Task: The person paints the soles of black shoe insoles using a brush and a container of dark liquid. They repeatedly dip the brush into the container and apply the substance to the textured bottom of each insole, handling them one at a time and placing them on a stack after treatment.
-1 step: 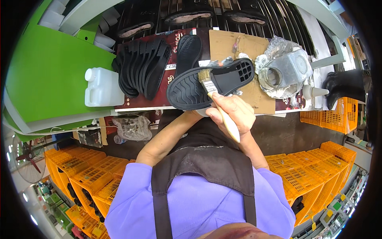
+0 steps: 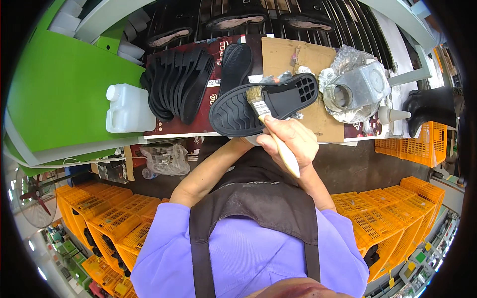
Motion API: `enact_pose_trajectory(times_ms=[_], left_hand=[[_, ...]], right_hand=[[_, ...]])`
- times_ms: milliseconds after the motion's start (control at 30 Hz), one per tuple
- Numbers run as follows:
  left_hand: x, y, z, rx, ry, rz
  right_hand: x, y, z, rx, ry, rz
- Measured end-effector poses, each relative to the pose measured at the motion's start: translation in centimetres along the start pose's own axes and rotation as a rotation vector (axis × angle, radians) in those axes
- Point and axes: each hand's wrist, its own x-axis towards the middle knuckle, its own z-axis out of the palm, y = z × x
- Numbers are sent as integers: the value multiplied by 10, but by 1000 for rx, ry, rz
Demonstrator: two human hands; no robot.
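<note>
A black shoe sole (image 2: 231,114) lies across the front of the worktable, its ridged wide end to the left and its heel, with a grid of square hollows, to the right. From below, my left hand (image 2: 244,142) supports it; the fingers are hidden under the sole. My right hand (image 2: 294,140) is closed round the pale wooden handle of a paintbrush (image 2: 260,106), whose bristles touch the inner face of the sole near its middle. Behind it lie more black soles (image 2: 236,64), and a fanned row of soles (image 2: 175,84) stands to the left.
A white plastic jug (image 2: 130,110) is at the left. To the right, a clear open-mouthed container (image 2: 358,88) lies in crumpled plastic near stained cardboard (image 2: 325,116) and a white nozzle bottle (image 2: 392,115). Black footwear (image 2: 237,21) sits on the rack behind. Orange crates (image 2: 387,211) stand around me.
The shoe sole has shifted very slightly to the right. Both hands and the paintbrush are in almost the same place.
</note>
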Motion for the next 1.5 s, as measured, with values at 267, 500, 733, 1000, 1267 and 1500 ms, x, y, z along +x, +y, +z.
enact_pose_trajectory(times_ms=[267,500,733,1000,1267,1500], left_hand=[[-2,5,3,40,25,-127],[-9,2,1,252,-65,-133],[-20,-9,-6,992,-322,95],[-25,-18,-18,1305,-477,238],[-33,-12,9,1229,-452,395],[-39,25,49,1156,-489,-125]], right_hand=[[1,-4,5,63,-27,21],[5,-9,3,97,-83,35],[9,-9,2,147,-115,6],[17,-4,-1,225,-163,14],[27,6,-15,254,-277,48],[37,21,-31,315,-410,172]])
